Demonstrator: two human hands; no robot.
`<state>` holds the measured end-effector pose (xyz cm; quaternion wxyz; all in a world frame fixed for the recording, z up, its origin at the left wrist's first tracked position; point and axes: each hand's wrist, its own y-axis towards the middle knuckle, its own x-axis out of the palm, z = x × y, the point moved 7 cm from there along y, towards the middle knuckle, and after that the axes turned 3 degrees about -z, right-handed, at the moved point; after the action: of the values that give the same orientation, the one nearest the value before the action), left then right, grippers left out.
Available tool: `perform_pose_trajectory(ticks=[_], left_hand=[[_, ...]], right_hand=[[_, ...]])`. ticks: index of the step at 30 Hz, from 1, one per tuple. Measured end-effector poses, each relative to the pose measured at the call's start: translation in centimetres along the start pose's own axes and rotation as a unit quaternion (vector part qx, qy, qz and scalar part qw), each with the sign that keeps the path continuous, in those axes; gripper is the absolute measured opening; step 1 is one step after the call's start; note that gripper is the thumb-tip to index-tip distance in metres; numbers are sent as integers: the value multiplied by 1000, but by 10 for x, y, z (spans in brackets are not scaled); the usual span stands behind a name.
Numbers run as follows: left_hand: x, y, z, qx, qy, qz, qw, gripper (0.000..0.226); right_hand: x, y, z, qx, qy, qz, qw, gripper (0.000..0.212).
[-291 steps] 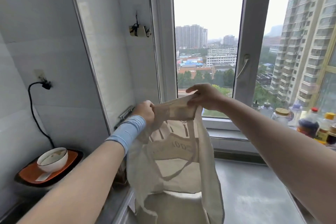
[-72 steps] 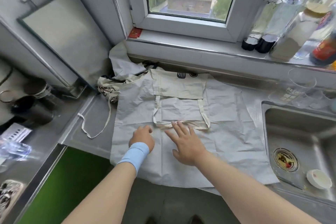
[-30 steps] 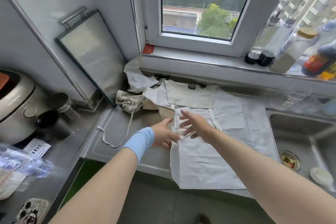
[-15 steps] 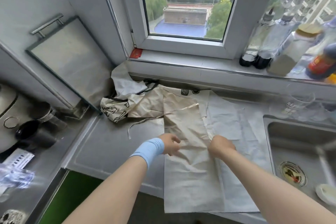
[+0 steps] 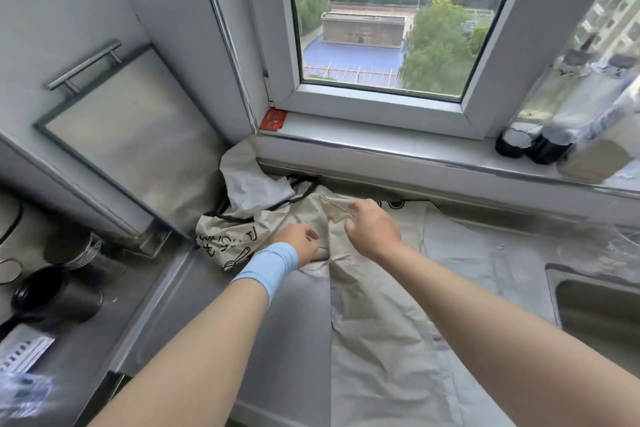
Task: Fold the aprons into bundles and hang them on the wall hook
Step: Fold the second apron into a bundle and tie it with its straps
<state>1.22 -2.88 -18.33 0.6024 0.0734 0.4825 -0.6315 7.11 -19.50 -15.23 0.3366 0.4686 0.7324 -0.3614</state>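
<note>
the beige apron (image 5: 374,340) lies along the steel counter (image 5: 294,322), one long side turned over so it runs as a narrow band from under the window sill (image 5: 381,146) toward the person, with what looks like its paler, unfolded part lying flat to the right. both hands work at the far end, probably because the bib and straps there are the loose bits that must be tucked in before the band can be rolled into a bundle. the left hand (image 5: 300,243), in a light blue wristband, has its fingers curled down and pinches a gathered ridge of the cloth at the band's left edge, seemingly pinning the fold in place. the right hand (image 5: 374,232) hangs just above the cloth with fingers bent, and appears to nip a thin strap or hem between thumb and forefinger, though blur makes the contact uncertain. crowding the left side is a crumpled printed apron (image 5: 225,241), touching the beige one, with a pale grey cloth (image 5: 249,180) heaped behind it in the corner; their black cords lie close enough to tangle with the fold. a steel board with a handle (image 5: 117,135) leans on the wall beside them, dark cups (image 5: 55,291) stand further left, the sink (image 5: 595,308) opens at the right, and bottles (image 5: 533,146) line the sill. no wall hook shows in this view.
</note>
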Motion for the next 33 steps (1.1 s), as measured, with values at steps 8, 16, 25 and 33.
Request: perform_pose_trajectory(ticks=[8,16,25,33], left_hand=[[-4,89,-5,-7,-71,-65,995,36],[18,102,31,8,-128,-201,971,72],[12,92,63,76,-134,-199,968,40],[19,76,37,-72,-406,-271,870,32]], right_hand=[[20,87,-29,51,-73,-17,996,28],[-4,105,22,108,343,85,929,13],[-32,114,25,129,294,61,945,39],[-42,120,8,99,386,80,914,18]])
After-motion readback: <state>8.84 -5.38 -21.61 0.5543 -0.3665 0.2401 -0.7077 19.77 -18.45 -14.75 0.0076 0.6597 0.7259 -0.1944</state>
